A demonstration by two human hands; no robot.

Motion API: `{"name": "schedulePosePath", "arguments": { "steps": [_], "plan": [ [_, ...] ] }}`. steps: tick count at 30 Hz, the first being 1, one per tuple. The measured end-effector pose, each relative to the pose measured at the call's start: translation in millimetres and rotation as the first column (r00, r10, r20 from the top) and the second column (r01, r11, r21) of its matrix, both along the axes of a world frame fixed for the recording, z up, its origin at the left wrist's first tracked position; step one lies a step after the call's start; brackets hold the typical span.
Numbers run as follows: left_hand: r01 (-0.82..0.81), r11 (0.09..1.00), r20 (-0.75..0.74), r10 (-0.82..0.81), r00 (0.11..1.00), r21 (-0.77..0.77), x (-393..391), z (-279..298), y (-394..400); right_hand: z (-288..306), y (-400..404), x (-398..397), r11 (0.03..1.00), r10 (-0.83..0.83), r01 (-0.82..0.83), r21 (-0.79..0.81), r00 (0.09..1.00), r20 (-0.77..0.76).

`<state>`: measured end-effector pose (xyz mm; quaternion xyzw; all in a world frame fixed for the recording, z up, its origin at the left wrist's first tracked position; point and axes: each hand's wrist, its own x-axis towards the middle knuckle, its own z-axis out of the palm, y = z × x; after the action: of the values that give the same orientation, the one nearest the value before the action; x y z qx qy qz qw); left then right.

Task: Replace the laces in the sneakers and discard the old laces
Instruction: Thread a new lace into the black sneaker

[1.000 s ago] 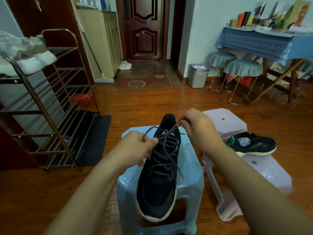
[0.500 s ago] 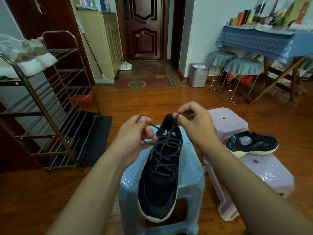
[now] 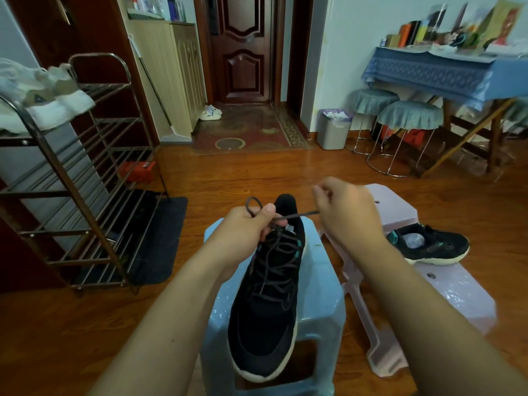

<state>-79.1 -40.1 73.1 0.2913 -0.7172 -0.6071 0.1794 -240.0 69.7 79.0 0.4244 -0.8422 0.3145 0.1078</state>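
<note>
Tying dark lace [image 3: 297,215] on black sneaker [image 3: 268,295], blue stool [image 3: 323,281].
Left hand [image 3: 245,227] pinches a loop; right hand [image 3: 348,212] pinches the lace end.

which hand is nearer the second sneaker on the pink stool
Right. The right hand is just left of the second sneaker; the left hand is farther left, beyond the laced shoe.

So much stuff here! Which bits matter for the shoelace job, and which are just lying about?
Job: laced sneaker on blue stool, lace, left hand, right hand, second sneaker, bin.
Lying about: shoe rack, blue table, round stools.
</note>
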Motion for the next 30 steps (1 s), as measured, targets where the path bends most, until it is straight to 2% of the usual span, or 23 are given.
{"name": "schedulePosePath", "arguments": {
  "steps": [1, 3, 5, 6, 8, 9, 10, 12, 13, 14, 16, 18, 19, 21, 22, 23, 24, 25, 26, 27, 28, 30],
  "plan": [
    [0.022, 0.999, -0.019, -0.022, 1.0, 0.023, 2.5, -0.4, -1.5, 1.4, 2.5, -7.0, 0.999, -0.006, 0.003, 0.05, 0.999, 0.05],
    [0.071, 0.997, -0.044, -0.07, 0.997, 0.01, 7.4, 2.3, -4.0, 3.6, 8.0, -6.0, 0.973, 0.168, -0.197, 0.116, 0.961, 0.221],
    [0.092, 0.996, -0.034, -0.092, 0.995, 0.01, 11.4, 3.9, -6.1, -0.4, 9.2, 12.9, 0.896, 0.378, -0.436, 0.078, 0.845, 0.378],
    [0.09, 0.996, -0.023, -0.089, 0.996, 0.017, 12.6, 4.9, -5.8, -5.5, 8.4, 22.1, 0.875, 0.425, -0.482, 0.049, 0.812, 0.4],
    [0.054, 0.998, -0.014, -0.054, 0.998, -0.013, 12.5, 5.6, -2.5, -13.6, 4.2, 30.3, 0.9, 0.401, -0.436, 0.004, 0.83, 0.388],
    [0.005, 0.996, -0.001, -0.005, 1.0, -0.091, 10.5, 3.6, 0.5, -14.3, 3.0, 30.2, 0.918, 0.367, -0.397, -0.005, 0.845, 0.389],
    [-0.068, 0.969, 0.016, 0.074, 0.997, -0.239, 7.5, 0.5, 3.8, -12.6, 2.7, 29.7, 0.929, 0.343, -0.371, -0.014, 0.843, 0.414],
    [-0.183, 0.794, -0.016, 0.213, 0.977, -0.58, 0.9, -7.1, 10.9, -10.3, 4.5, 28.7, 0.925, 0.349, -0.377, -0.055, 0.783, 0.515],
    [-0.22, 0.706, -0.075, 0.231, 0.97, -0.673, -2.5, -11.8, 13.9, -8.2, 5.4, 30.0, 0.922, 0.356, -0.379, -0.083, 0.739, 0.572],
    [-0.245, 0.656, -0.129, 0.221, 0.967, -0.713, -5.1, -16.1, 15.6, -7.1, 5.9, 30.0, 0.924, 0.352, -0.365, -0.115, 0.696, 0.625],
    [-0.28, 0.641, -0.19, 0.208, 0.96, -0.714, -5.6, -20.3, 13.5, -7.5, 6.7, 23.6, 0.923, 0.364, -0.341, -0.176, 0.635, 0.681],
    [-0.278, 0.636, -0.176, 0.22, 0.96, -0.72, -2.2, -22.2, 7.5, -7.3, 8.0, 17.8, 0.903, 0.408, -0.373, -0.212, 0.594, 0.693],
    [-0.253, 0.605, -0.144, 0.223, 0.964, -0.755, -0.1, -22.4, 5.3, -7.6, 6.8, 17.9, 0.892, 0.428, -0.392, -0.223, 0.579, 0.694],
    [-0.157, 0.528, -0.05, 0.212, 0.976, -0.834, 3.1, -20.8, 1.2, -9.2, 1.3, 18.4, 0.889, 0.445, -0.39, -0.241, 0.608, 0.658],
    [-0.099, 0.511, 0.007, 0.202, 0.979, -0.854, 5.2, -18.8, -0.1, -10.9, -0.7, 16.3, 0.89, 0.45, -0.389, -0.238, 0.668, 0.593],
    [-0.029, 0.511, 0.083, 0.194, 0.977, -0.859, 8.8, -17.0, -1.8, -11.8, -0.5, 11.6, 0.893, 0.449, -0.404, -0.199, 0.764, 0.464],
    [0.052, 0.534, 0.178, 0.188, 0.966, -0.844, 14.9, -15.7, -4.7, -15.3, 0.5, 3.0, 0.905, 0.426, -0.412, -0.11, 0.863, 0.273],
    [0.13, 0.587, 0.287, 0.183, 0.94, -0.799, 22.8, -14.1, -8.3, -19.1, 1.4, -6.6, 0.921, 0.388, -0.389, -0.011, 0.917, 0.089],
    [0.183, 0.667, 0.376, 0.157, 0.913, -0.722, 30.9, -13.2, -12.1, -21.9, 2.9, -16.2, 0.934, 0.351, -0.348, 0.076, 0.936, -0.026],
    [0.221, 0.742, 0.454, 0.125, 0.882, -0.633, 39.8, -12.9, -13.3, -24.5, 4.8, -22.1, 0.936, 0.329, -0.316, 0.154, 0.942, -0.069],
    [0.232, 0.78, 0.498, 0.115, 0.86, -0.581, 47.3, -13.6, -12.1, -27.3, 5.9, -24.2, 0.927, 0.331, -0.308, 0.216, 0.94, -0.081],
    [0.205, 0.789, 0.508, 0.154, 0.847, -0.579, 52.5, -14.4, -0.9, -28.3, 3.5, -24.3, 0.923, 0.355, -0.34, 0.18, 0.933, -0.053]
  ]
}}
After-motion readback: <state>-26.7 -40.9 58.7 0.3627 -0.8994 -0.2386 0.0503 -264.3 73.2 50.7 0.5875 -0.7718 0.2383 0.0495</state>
